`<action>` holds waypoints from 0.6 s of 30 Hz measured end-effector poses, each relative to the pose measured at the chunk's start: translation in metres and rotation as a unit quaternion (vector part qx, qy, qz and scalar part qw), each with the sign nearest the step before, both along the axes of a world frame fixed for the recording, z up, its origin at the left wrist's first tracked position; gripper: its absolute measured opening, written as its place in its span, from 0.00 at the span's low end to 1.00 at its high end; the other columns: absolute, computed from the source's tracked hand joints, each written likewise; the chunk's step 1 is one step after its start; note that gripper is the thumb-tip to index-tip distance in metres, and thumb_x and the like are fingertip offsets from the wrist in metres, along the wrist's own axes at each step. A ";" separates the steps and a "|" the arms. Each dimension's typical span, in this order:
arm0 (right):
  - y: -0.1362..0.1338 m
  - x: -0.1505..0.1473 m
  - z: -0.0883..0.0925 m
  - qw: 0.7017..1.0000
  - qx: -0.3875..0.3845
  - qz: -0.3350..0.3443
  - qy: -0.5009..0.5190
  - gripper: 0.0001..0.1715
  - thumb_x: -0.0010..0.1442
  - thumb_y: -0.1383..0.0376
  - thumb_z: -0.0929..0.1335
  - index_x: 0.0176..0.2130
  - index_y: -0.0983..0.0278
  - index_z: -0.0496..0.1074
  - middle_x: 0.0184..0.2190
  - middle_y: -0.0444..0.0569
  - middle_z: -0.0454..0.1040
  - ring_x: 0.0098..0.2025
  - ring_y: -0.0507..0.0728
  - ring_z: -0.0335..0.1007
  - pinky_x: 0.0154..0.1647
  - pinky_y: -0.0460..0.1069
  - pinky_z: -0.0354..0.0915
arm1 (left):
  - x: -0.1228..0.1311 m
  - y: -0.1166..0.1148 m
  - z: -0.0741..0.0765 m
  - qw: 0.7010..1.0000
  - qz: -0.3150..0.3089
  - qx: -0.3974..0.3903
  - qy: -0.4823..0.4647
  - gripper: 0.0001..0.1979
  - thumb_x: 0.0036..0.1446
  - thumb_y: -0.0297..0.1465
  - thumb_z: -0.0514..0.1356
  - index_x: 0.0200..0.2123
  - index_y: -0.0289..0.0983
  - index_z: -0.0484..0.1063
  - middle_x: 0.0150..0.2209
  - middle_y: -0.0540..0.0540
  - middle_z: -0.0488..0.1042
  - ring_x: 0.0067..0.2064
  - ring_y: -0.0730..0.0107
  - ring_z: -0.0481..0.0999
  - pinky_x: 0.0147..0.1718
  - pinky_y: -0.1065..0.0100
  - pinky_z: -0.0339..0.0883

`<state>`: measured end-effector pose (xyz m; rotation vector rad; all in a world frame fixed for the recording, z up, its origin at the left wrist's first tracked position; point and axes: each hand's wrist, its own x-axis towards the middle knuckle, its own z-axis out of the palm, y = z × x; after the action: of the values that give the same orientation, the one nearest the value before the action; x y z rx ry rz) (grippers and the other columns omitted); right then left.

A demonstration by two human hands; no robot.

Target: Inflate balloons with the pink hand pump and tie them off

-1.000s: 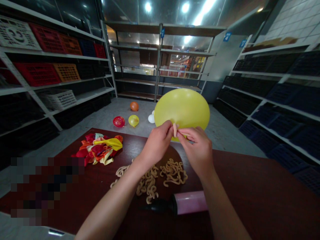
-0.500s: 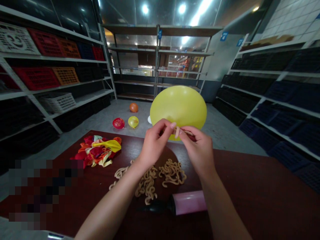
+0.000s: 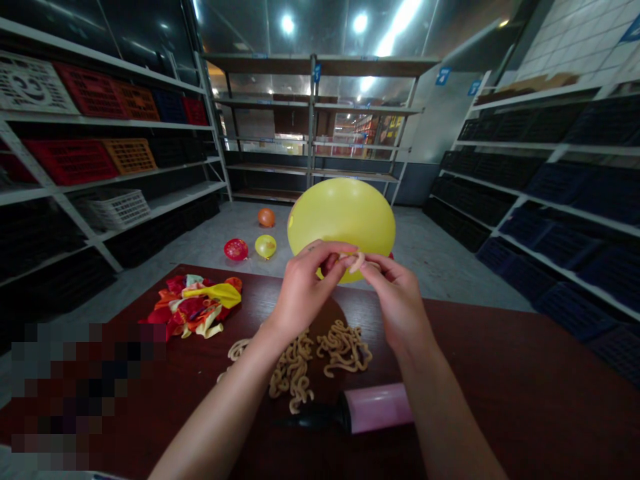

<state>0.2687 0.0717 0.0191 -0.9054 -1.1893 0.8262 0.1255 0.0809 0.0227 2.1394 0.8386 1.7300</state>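
Observation:
A big inflated yellow balloon (image 3: 345,210) is just beyond my hands, its lower edge partly hidden by them. My left hand (image 3: 311,280) is closed in a pinch on a tan cord (image 3: 357,261), which makes a small loop between the fingertips. My right hand (image 3: 395,290) pinches the same cord from the other side. Whether the balloon's neck is also between the fingers is hidden. Below, two heaps of similar tan cords (image 3: 345,347) lie on the dark red-brown table (image 3: 480,373). A pink hand pump (image 3: 377,407) with a black nozzle lies under my right forearm.
Limp, coloured balloons (image 3: 193,307) are piled at the table's left. On the floor beyond sit a red balloon (image 3: 236,250), a small yellow balloon (image 3: 265,247) and an orange balloon (image 3: 266,217). Shelving with crates (image 3: 67,160) stands left, and more racks with dark crates stand right.
The large yellow balloon has shifted left and slightly down. Both hands stay together, and the cord's loop between the fingertips has tilted. The view has turned slightly.

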 end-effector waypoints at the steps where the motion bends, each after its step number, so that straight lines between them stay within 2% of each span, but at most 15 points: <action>1: 0.001 -0.001 -0.001 1.000 0.000 -0.001 0.000 0.10 0.49 0.57 0.74 0.32 0.59 0.80 0.31 0.46 0.81 0.36 0.55 0.75 0.43 0.53 0.71 | 0.001 0.000 -0.001 1.000 0.010 -0.003 -0.004 0.06 0.63 0.28 0.63 0.42 0.36 0.77 0.29 0.50 0.71 0.30 0.73 0.67 0.32 0.71 0.62; 5: 0.000 -0.003 -0.004 1.000 0.008 -0.002 -0.020 0.11 0.51 0.57 0.74 0.33 0.59 0.80 0.33 0.47 0.81 0.37 0.55 0.76 0.44 0.54 0.71 | 0.002 0.001 -0.004 0.999 0.040 -0.011 -0.020 0.02 0.62 0.28 0.63 0.36 0.36 0.76 0.29 0.49 0.73 0.29 0.74 0.68 0.31 0.70 0.62; 9: -0.006 -0.007 -0.005 0.995 0.037 -0.006 -0.092 0.11 0.57 0.56 0.71 0.35 0.60 0.80 0.33 0.47 0.81 0.37 0.55 0.76 0.43 0.52 0.70 | 0.002 0.002 -0.005 0.992 0.045 -0.048 -0.111 0.05 0.62 0.31 0.63 0.33 0.37 0.73 0.29 0.49 0.75 0.28 0.74 0.70 0.29 0.70 0.63; 13: -0.012 -0.009 -0.008 0.974 0.085 -0.045 -0.207 0.15 0.64 0.56 0.67 0.35 0.60 0.79 0.33 0.47 0.79 0.36 0.54 0.73 0.40 0.51 0.66 | 0.002 0.001 -0.002 0.969 -0.001 -0.115 -0.220 0.11 0.61 0.38 0.65 0.31 0.37 0.71 0.28 0.49 0.73 0.28 0.74 0.70 0.27 0.71 0.64; 18: -0.013 -0.012 -0.009 0.919 0.157 -0.124 -0.339 0.17 0.66 0.58 0.65 0.31 0.61 0.77 0.27 0.46 0.76 0.32 0.55 0.68 0.38 0.52 0.59 | -0.001 -0.001 0.007 0.906 -0.094 -0.225 -0.346 0.20 0.58 0.46 0.65 0.29 0.37 0.65 0.20 0.56 0.59 0.18 0.81 0.54 0.16 0.74 0.48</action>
<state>0.2567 0.0588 0.0100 -1.0797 -1.6991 0.0871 0.1240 0.0795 0.0295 1.1400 0.6966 1.7811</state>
